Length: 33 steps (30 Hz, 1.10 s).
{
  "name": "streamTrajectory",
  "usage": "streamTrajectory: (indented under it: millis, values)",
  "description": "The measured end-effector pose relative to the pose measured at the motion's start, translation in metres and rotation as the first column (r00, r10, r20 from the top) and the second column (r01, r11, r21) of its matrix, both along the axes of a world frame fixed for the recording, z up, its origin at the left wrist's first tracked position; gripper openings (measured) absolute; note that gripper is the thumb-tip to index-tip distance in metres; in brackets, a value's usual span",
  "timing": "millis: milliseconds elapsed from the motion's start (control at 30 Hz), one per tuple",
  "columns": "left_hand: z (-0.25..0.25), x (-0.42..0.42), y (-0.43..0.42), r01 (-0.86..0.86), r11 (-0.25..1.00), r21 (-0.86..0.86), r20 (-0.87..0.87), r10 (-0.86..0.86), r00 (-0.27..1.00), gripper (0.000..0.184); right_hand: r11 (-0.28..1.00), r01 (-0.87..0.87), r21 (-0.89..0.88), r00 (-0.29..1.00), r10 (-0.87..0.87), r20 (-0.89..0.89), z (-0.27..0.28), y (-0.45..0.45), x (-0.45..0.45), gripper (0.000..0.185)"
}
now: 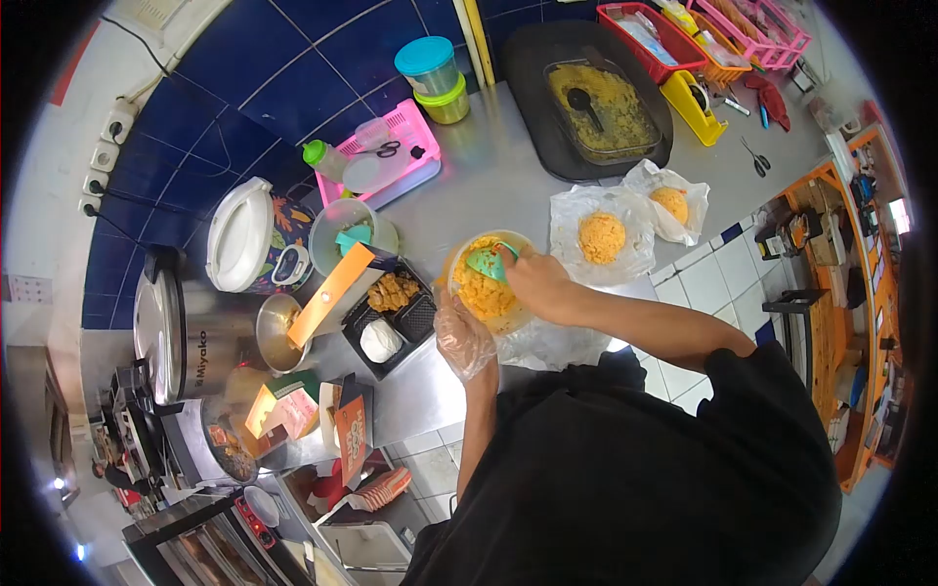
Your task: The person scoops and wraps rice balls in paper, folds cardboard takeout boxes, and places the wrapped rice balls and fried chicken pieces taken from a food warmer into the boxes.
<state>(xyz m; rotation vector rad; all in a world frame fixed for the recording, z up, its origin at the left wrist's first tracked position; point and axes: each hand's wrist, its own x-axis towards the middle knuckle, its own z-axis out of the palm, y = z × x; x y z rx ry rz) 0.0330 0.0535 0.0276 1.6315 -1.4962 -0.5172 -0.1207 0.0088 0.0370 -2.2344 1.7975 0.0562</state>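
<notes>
My right hand [539, 284] is closed around a green scoop [488, 262], its head pressed into orange rice [477, 293]. The rice fills part of a round plastic bowl [529, 243] at the counter's front edge. My left hand [463, 335], in a clear plastic glove, grips the near left side of this bowl. Just left of it sits a black takeaway tray [418, 333] holding fried chicken [393, 291] and a white wrapped ball [380, 341]. To the right, two mounds of orange rice [602, 237] [670, 203] rest on white paper sheets.
A glass dish [625, 142] of yellowish food stands on a black tray at the back. Left are a rice cooker [161, 332], a metal bowl [277, 333] and an upright box lid [332, 293]. Scissors [755, 159] and a yellow tape dispenser [696, 109] lie at right.
</notes>
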Motion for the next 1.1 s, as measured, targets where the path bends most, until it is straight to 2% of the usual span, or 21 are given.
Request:
streamTrajectory:
  millis: [33,67,133,267,333,367,433,467,533,567,633,733,767,867,933,967,1000,1033,1067,1100]
  values:
    - [0.0,0.0,-0.001,-0.012,1.0,0.013,-0.059,0.013,0.998,0.037,0.994,0.001,0.106,0.997,-0.01,0.081,0.004,-0.004,-0.002,0.042]
    - [-0.002,0.001,-0.001,-0.011,1.0,0.023,-0.055,0.012,0.998,0.037,0.993,0.002,0.116,0.996,-0.012,0.085,-0.008,-0.004,-0.002,0.042]
    - [-0.007,0.005,-0.001,0.025,0.998,0.057,-0.135,-0.017,0.991,0.037,0.96,-0.188,0.206,0.967,0.144,0.209,-0.037,-0.004,0.004,0.038]
    - [-0.009,0.009,0.012,0.014,0.993,0.12,-0.197,0.01,0.98,0.037,0.91,-0.231,0.345,0.939,0.116,0.323,-0.048,-0.034,0.01,0.03]
    - [-0.014,0.014,0.006,-0.006,0.998,-0.063,-0.025,0.004,1.0,0.039,0.729,-0.193,0.656,0.785,-0.287,0.549,-0.035,-0.046,0.003,0.033]
    - [-0.016,0.015,0.006,-0.008,0.998,-0.07,-0.024,0.006,1.0,0.039,0.733,-0.194,0.651,0.785,-0.281,0.551,-0.032,-0.047,0.001,0.033]
    - [-0.002,0.011,0.006,-0.015,1.0,-0.011,-0.098,0.014,0.995,0.04,0.69,-0.149,0.709,0.662,-0.463,0.59,-0.022,-0.041,-0.003,0.036]
    - [-0.007,0.015,0.003,-0.019,1.0,-0.02,-0.099,0.017,0.995,0.04,0.696,-0.151,0.702,0.664,-0.455,0.593,-0.017,-0.038,-0.005,0.036]
    - [-0.019,0.023,-0.001,-0.014,1.0,-0.001,-0.134,0.014,0.991,0.04,0.867,-0.008,0.498,0.757,-0.32,0.569,0.006,-0.028,-0.008,0.027]
    - [-0.021,0.026,-0.003,-0.013,1.0,0.006,-0.144,0.013,0.989,0.04,0.869,-0.011,0.495,0.757,-0.316,0.572,0.005,-0.029,-0.012,0.027]
    - [-0.008,0.025,-0.006,0.007,1.0,0.015,-0.153,-0.005,0.988,0.04,0.74,-0.125,0.661,0.544,-0.506,0.67,0.004,-0.031,-0.022,0.027]
    - [0.031,0.019,-0.01,0.056,0.992,0.116,-0.174,-0.036,0.984,0.039,0.742,-0.107,0.662,0.579,-0.495,0.648,0.017,-0.025,-0.027,0.032]
    - [0.028,0.023,-0.014,0.05,0.993,0.104,-0.175,-0.031,0.984,0.039,0.749,-0.11,0.654,0.583,-0.484,0.652,0.019,-0.023,-0.029,0.032]
    - [0.02,0.034,-0.027,0.025,0.993,0.116,-0.103,-0.013,0.995,0.041,0.728,-0.103,0.677,0.564,-0.518,0.643,0.026,-0.024,-0.038,0.033]
    - [0.028,0.036,-0.031,-0.082,0.992,0.095,0.092,0.073,0.993,0.047,0.681,-0.161,0.715,0.385,-0.624,0.68,0.03,-0.023,-0.043,0.028]
    - [0.03,0.038,-0.035,-0.087,0.991,0.102,0.085,0.078,0.993,0.047,0.675,-0.159,0.721,0.393,-0.626,0.673,0.031,-0.025,-0.046,0.028]
    - [0.035,0.039,-0.042,-0.001,0.993,-0.117,0.134,0.017,0.991,0.051,0.673,-0.167,0.721,0.38,-0.63,0.677,0.038,-0.025,-0.046,0.028]
    - [0.039,0.039,-0.048,0.095,0.94,-0.328,0.197,-0.03,0.98,0.055,0.673,-0.178,0.718,0.367,-0.631,0.683,0.042,-0.024,-0.044,0.027]
    - [0.043,0.034,-0.053,0.087,0.94,-0.33,0.196,-0.021,0.98,0.055,0.673,-0.184,0.716,0.373,-0.627,0.684,0.043,-0.024,-0.041,0.027]
    - [0.048,0.027,-0.06,0.199,0.925,-0.322,0.189,-0.143,0.972,0.058,0.675,-0.185,0.715,0.379,-0.622,0.685,0.045,-0.024,-0.037,0.027]
